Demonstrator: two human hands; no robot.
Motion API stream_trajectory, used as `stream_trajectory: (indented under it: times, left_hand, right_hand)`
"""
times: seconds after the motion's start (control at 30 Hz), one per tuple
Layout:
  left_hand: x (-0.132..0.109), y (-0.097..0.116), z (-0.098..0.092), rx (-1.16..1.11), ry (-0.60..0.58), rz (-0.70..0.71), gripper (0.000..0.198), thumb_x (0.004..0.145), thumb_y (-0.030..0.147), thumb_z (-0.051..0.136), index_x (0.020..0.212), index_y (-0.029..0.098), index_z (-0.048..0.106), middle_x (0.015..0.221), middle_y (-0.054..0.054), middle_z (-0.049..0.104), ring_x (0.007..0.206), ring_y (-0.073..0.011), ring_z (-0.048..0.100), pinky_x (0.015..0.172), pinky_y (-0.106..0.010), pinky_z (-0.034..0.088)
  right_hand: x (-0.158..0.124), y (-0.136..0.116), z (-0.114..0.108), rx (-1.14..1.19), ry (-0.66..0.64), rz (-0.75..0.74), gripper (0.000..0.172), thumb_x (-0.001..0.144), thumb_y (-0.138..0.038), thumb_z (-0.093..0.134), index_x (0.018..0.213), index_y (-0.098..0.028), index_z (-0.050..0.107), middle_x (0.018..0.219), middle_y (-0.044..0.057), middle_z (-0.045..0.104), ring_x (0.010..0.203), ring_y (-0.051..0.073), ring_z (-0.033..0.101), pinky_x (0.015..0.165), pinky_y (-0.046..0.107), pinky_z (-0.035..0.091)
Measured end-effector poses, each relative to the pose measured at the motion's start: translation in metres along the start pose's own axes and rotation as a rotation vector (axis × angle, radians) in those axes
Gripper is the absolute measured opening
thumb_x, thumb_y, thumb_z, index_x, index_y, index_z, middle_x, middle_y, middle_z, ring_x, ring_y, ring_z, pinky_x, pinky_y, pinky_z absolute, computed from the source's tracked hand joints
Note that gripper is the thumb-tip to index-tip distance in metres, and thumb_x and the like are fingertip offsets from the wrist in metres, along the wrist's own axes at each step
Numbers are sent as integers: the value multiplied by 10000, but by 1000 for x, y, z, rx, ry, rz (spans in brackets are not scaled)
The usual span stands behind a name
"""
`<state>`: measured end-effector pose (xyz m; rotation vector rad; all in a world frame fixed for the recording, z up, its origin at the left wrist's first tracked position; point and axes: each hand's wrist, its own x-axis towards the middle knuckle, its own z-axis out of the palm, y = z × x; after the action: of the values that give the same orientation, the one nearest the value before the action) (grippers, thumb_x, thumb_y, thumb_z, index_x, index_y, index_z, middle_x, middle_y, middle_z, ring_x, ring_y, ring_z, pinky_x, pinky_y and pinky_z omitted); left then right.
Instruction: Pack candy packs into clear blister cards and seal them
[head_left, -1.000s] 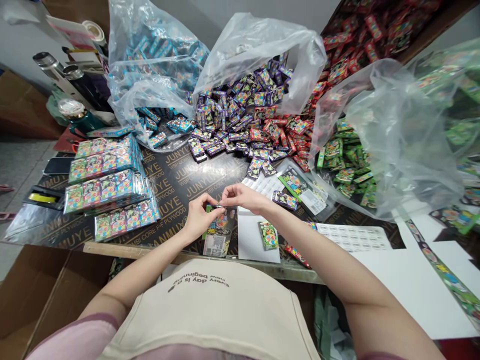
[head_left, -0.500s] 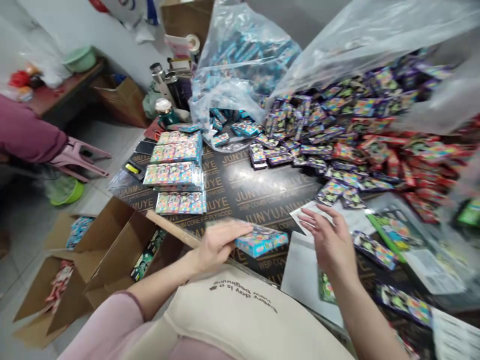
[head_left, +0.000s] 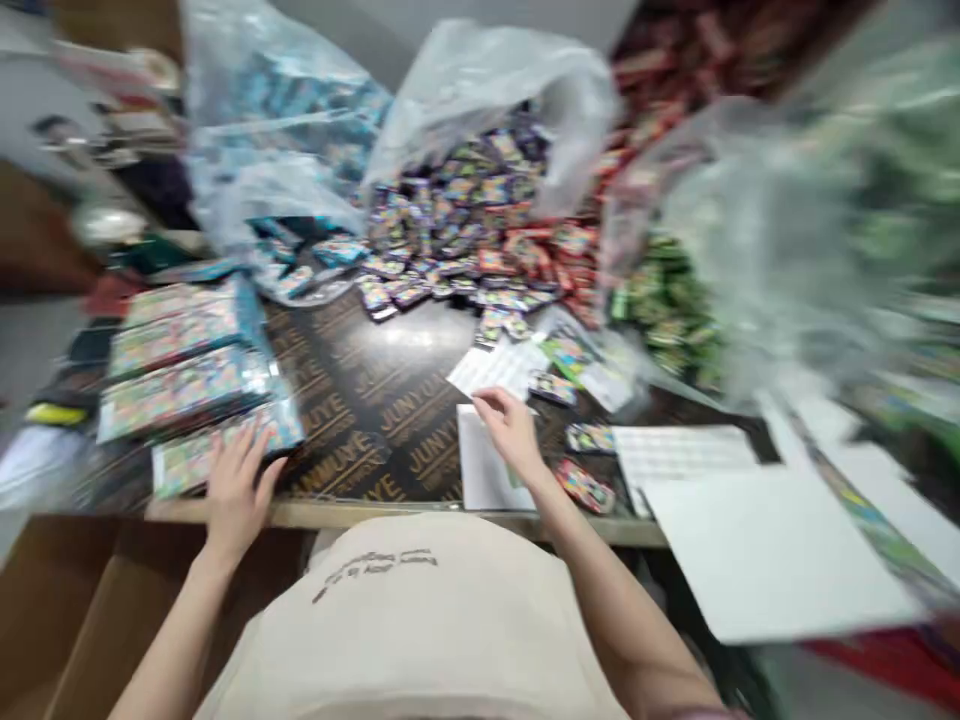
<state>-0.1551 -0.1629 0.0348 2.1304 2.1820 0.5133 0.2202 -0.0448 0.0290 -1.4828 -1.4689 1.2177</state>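
The left hand (head_left: 238, 490) is by the near edge of the table (head_left: 352, 390), with its fingers spread apart on top of the front pack (head_left: 176, 465). This pack lies flat, right under the fingertips. Its long side runs mostly left to right, across the way the fingers point. The left hand is the near one; the right hand is well apart from this pack. More flat packs (head_left: 172, 385) lie in rows just past the left fingers.

The right hand (head_left: 511, 430) is over a piece of white paper (head_left: 480, 465). Its thumb and finger tips are close together, but I cannot tell if they hold anything. A sheet of labels (head_left: 502, 370) lies just past those tips.

A brown box (head_left: 52, 600) is below and to the left of the left fingers; I cannot see what is in it. Past the left fingers, a clear bag (head_left: 300, 180) has little blue boxes (head_left: 337, 250) in it. Past the right fingers, another bag (head_left: 442, 80) has purple boxes (head_left: 427, 225), and some lie outside it. Red boxes (head_left: 577, 265) lie beside them. To the right of the right fingers, a blurry bag (head_left: 780, 280) has green boxes (head_left: 667, 320).
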Motion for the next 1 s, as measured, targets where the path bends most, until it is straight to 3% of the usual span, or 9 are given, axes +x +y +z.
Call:
stream_trajectory:
  times: [0.1,0.27,0.4,0.53,0.63,0.73,0.87,0.93,1.0]
  left_hand:
    - [11,37,7,-196,137,151,468,866,230,561,1325,286,490,1289,-88,594,1186,-284,559,1066,-522,369]
    - [31,112,31,-421,102,459,364,829,141,604,1173,261,605,987,-36,725,852,-199,694,823,-330,549]
    - [51,144,42,-464,68,623,217,845,143,592,1048,188,654,917,-43,735,800,-164,699,790,-266,549]
    - [64,148,42,-441,37,671,202,856,152,586,1044,181,652,932,-48,733,808,-155,696,792,-257,549]
    - [67,142,41,-412,50,641,211,851,150,592,1049,189,655,928,-47,735,795,-158,697,788,-263,547]
    - [69,137,42,-434,39,588,223,833,150,612,1043,200,669,922,-42,739,780,-161,698,780,-267,544]
    - [80,149,36,-639,-135,383,168,821,210,626,970,218,704,921,-42,744,805,-184,701,776,-289,546]
    - [91,164,31,-830,-308,128,213,833,292,612,1010,205,692,975,-65,735,862,-209,697,809,-324,543]
    - [105,183,29,-1098,-392,-91,441,809,359,630,1214,187,587,1128,-106,684,1006,-244,661,909,-383,506]
  right_hand:
    - [0,18,-30,-258,217,-94,173,840,-322,507,840,-208,637,891,77,678,874,227,611,861,379,455]
    - [3,61,-100,-648,416,-73,228,868,-278,455,928,-178,651,997,112,667,1014,248,564,930,384,415]
    - [22,93,-156,-901,414,61,393,885,-309,451,1186,-93,582,1231,204,575,1193,313,472,1002,442,359]
    - [41,107,-182,-1138,200,134,592,903,-378,453,1394,-55,379,1347,257,473,1272,368,405,1010,478,338]
    - [43,109,-179,-1272,101,136,609,919,-364,443,1414,-29,329,1353,294,450,1253,369,434,984,443,366]
    - [39,106,-177,-1337,55,131,524,934,-323,416,1360,-19,393,1310,308,484,1193,350,492,907,398,415]
    - [38,85,-198,-1323,30,106,310,931,-186,356,1060,-54,604,892,206,672,828,267,630,689,318,437]
    - [41,63,-201,-1319,87,65,313,919,-161,332,898,-65,629,670,145,635,632,225,593,594,294,393]
    - [42,35,-181,-1246,398,-86,320,916,-220,360,740,-123,609,557,81,565,514,182,515,529,276,330]
